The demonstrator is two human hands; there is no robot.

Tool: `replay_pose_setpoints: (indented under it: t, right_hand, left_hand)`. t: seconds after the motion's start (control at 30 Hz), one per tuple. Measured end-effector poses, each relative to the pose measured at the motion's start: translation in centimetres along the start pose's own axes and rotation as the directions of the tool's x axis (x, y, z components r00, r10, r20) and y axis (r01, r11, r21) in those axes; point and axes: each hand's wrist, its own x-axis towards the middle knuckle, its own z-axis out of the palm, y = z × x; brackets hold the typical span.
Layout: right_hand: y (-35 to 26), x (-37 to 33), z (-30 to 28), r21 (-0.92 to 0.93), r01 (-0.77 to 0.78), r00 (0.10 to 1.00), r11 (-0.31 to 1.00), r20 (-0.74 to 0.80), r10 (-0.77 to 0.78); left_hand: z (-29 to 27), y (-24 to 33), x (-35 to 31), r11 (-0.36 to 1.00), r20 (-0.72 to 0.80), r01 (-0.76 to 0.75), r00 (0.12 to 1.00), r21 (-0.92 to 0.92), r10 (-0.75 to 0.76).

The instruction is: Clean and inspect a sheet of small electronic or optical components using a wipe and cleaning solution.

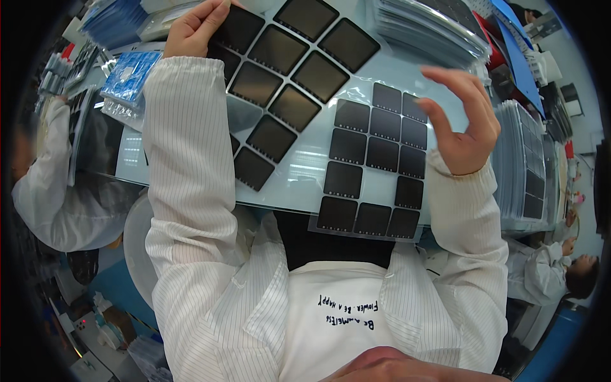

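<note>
Up at the left, my left hand [196,30] pinches the upper corner of a clear sheet of dark square panels [279,49]. This sheet is tilted and raised above the table, its panels looking brownish where light strikes them. A second clear sheet of dark panels [383,155] lies nearer me at the right, its lower end jutting past the table's front edge. By that sheet's upper right side hovers my right hand [470,124]; its thumb and fingers are curved apart with nothing between them.
The table [299,181] has a glossy pale top. A thick stack of clear sheets [426,32] stands at the back, another stack [519,159] at the right. A blue plastic packet [132,76] lies left. Co-workers in white sit at the left [83,197] and far right [541,270].
</note>
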Motion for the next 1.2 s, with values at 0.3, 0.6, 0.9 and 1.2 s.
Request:
replay_pose_setpoints:
  t: [0.3,0.6,0.9,1.2]
  right_hand:
    - [-1.4,9.9,9.9,-0.347,0.509,0.555,0.788,-0.567,-0.609]
    - [0.8,4.3,12.9,0.66,-0.584,0.761,0.472,0.244,0.601]
    - [1.5,3.1,13.3,0.299,-0.358,0.926,0.884,0.235,0.296]
    - [2.1,4.0,10.8,0.383,-0.856,0.461,0.347,0.869,0.177]
  left_hand:
    - [2.8,2.4,-1.5,0.998,0.012,-0.022,1.0,0.061,0.022]
    - [4.4,0.1,-1.0,0.895,-0.171,-0.002,0.981,0.446,0.087]
    - [5.3,0.2,-1.5,0.871,-0.319,-0.037,0.922,0.491,0.219]
    - [5.0,0.1,-2.0,0.941,-0.092,-0.2,0.968,0.273,0.233]
